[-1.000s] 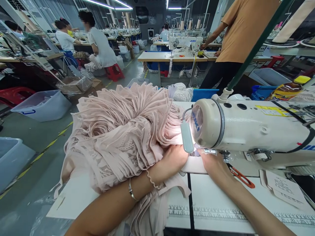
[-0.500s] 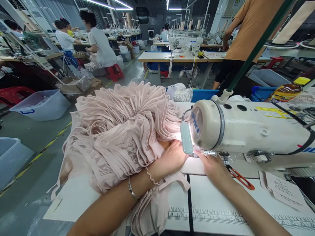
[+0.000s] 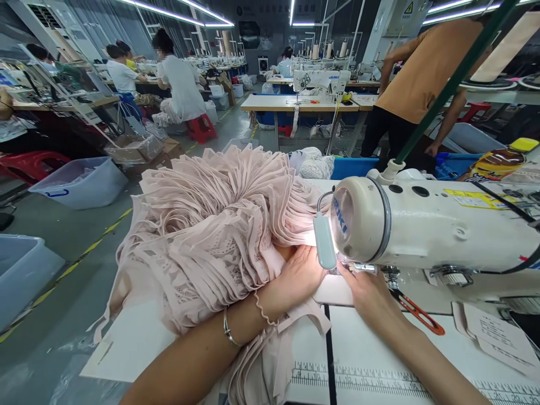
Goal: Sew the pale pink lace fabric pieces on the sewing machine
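A large bunched heap of pale pink fabric pieces with lace (image 3: 211,247) lies on the table left of a white sewing machine (image 3: 422,219). My left hand (image 3: 301,270) rests palm down at the heap's right edge, its fingers stretched flat toward the needle area. A small grey lamp (image 3: 324,242) covers those fingertips. Close to the presser foot, my right hand (image 3: 368,289) has its thumb against a pink piece of fabric (image 3: 333,289); the machine head hides its other fingers. The needle itself is out of sight behind the lamp.
Orange-handled snips (image 3: 422,315) and a handwritten paper (image 3: 498,334) lie right of my right hand. A printed ruler (image 3: 371,379) runs along the table's front. A drink bottle (image 3: 500,157) stands behind the machine. Plastic bins (image 3: 80,185) sit on the left floor. Several co-workers are beyond.
My view has shifted slightly, so the scene sits a little lower and to the right. Both hands keep their places by the needle area. The person in orange has bent over with an arm lowered.
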Action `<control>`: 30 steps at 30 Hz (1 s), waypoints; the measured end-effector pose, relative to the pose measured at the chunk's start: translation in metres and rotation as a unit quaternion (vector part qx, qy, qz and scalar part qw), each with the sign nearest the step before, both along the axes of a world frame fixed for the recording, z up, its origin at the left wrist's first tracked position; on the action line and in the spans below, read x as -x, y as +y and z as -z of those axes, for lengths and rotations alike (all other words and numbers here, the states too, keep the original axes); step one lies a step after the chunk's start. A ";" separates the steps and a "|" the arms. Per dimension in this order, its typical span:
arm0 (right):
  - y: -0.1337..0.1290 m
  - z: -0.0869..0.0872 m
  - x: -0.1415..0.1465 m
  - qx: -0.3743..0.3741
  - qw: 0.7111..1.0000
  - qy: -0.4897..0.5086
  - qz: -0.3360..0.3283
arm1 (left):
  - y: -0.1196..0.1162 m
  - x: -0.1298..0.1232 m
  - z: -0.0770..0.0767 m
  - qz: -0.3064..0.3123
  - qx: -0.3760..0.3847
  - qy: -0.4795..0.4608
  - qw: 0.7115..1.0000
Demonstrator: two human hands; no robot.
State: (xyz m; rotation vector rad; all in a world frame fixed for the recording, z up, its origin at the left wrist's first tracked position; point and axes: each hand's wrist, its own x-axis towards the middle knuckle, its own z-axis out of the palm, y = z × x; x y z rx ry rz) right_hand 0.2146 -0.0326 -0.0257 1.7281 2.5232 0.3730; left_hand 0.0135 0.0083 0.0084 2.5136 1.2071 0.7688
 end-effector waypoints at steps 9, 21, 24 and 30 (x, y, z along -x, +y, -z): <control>0.001 0.002 0.000 0.065 0.996 0.050 0.034 | 0.000 -0.001 0.001 -0.017 0.006 0.021 1.000; 0.006 0.009 -0.007 0.088 0.991 0.089 0.045 | -0.006 -0.001 -0.013 -0.032 0.031 0.055 0.997; 0.005 0.011 -0.004 0.073 0.992 0.077 0.063 | -0.004 -0.002 -0.013 -0.088 0.053 0.017 0.995; 0.008 0.005 0.003 0.048 0.992 0.115 0.030 | 0.022 -0.010 0.001 -0.159 0.010 0.048 0.986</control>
